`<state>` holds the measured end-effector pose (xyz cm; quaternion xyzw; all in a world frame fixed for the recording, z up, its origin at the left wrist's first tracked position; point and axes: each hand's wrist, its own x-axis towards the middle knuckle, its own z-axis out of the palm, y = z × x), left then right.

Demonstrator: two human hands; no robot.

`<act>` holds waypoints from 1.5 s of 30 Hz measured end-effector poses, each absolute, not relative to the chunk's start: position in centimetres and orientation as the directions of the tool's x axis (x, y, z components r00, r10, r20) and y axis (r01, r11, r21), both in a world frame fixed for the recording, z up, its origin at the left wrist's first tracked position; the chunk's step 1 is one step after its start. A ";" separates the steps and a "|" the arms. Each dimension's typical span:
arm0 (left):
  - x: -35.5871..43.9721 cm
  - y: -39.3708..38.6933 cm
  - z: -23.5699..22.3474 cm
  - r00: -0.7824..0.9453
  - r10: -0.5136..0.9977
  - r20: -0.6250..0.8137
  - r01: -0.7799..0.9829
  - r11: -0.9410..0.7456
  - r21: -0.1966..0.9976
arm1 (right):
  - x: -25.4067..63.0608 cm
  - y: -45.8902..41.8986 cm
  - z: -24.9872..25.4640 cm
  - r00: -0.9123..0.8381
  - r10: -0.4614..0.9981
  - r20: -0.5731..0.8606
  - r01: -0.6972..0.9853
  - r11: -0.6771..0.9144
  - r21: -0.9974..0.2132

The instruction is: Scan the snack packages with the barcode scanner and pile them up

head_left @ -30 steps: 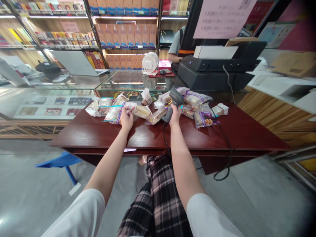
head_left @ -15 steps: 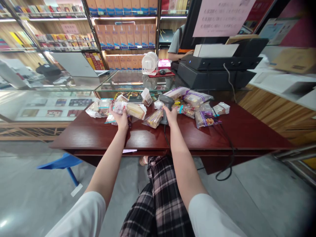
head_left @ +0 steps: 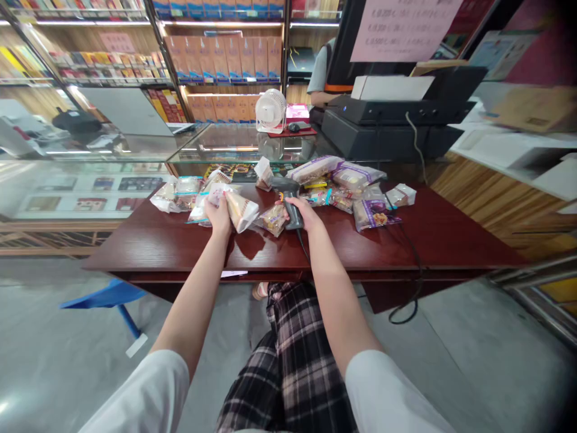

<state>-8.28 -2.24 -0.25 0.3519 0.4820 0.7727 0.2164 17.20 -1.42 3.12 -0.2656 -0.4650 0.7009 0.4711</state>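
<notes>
Shop shelves with boxed goods rise behind a glass counter (head_left: pixel 243 144), and a dark red wooden table (head_left: pixel 428 240) stands in front of this counter. Many sealed food packets (head_left: pixel 356 195) lie spread over the far half of the table. Near the middle of the table, the left hand (head_left: pixel 218 216) pinches a wrapped cake packet (head_left: pixel 240 211) between thumb and fingers, and the packet is tilted. Just right of it, the right hand (head_left: pixel 300 215) is clenched around the handle of a corded barcode scanner (head_left: pixel 286 187), and the scanner head points to the left, near the packet. Its black cable (head_left: pixel 303 249) goes down over the front edge of the table. The two hands are close, and this steady hold seems good for the work. The packet is clear plastic with a pale cake inside and looks sealed, a little crumpled at the end. I cannot see a barcode on it from this view.
</notes>
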 end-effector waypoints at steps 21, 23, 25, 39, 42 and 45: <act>-7.6 -2.9 1.6 -0.453 0.881 0.138 -0.626 -0.424 0.654 | 17.4 -1.3 2.9 -0.463 0.886 0.025 -0.344 -0.154 -0.926; -7.1 -2.9 1.5 -0.464 0.873 0.153 -0.568 -0.425 0.705 | 17.3 -1.5 3.1 -0.471 0.882 0.037 -0.335 -0.140 -0.932; -6.6 -2.9 1.1 -0.447 0.875 0.187 -0.505 -0.419 0.754 | 17.3 -1.6 3.2 -0.477 0.877 0.051 -0.326 -0.123 -0.937; -5.8 -3.7 0.9 -0.248 0.921 0.300 -0.272 -0.364 0.891 | 17.2 -1.8 3.3 -0.472 0.881 0.035 -0.310 -0.129 -0.942; -5.7 -3.6 1.0 -0.271 0.922 0.278 -0.338 -0.361 0.869 | 17.2 -1.7 3.3 -0.465 0.885 0.040 -0.313 -0.122 -0.942; -5.7 -3.5 1.2 -0.271 0.947 0.172 -0.448 -0.282 0.848 | 17.2 -1.6 3.2 -0.472 0.880 0.042 -0.313 -0.123 -0.942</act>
